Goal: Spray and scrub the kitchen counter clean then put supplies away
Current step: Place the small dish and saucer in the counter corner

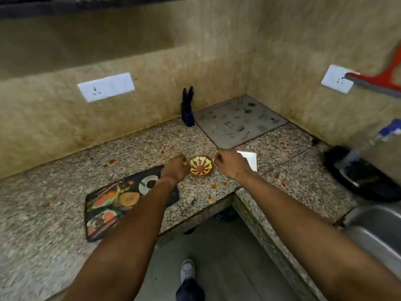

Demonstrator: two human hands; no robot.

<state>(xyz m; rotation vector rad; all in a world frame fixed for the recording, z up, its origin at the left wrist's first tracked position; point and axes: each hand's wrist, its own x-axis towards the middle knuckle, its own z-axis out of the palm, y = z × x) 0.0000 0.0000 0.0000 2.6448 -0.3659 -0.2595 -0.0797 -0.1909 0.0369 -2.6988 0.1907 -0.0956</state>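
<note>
The speckled granite counter (134, 148) forms an L in the corner and carries orange-red food bits. A small bowl (201, 165) with a yellow and red pattern sits near the counter's inner corner. My left hand (176, 168) touches its left rim with fingers curled, and my right hand (231, 164) is at its right rim, also curled. Whether the bowl is lifted I cannot tell. A spray bottle (368, 146) with a blue top, blurred, stands at the right by the wall. A red squeegee (377, 82) hangs on the right wall.
A dark patterned cutting board (112, 205) lies under my left forearm. A white flat item (249, 159) sits behind my right hand. A grey mat (238, 121) fills the corner beside a dark knife block (187, 107). A black tray (364, 179) and steel sink (377, 231) are right.
</note>
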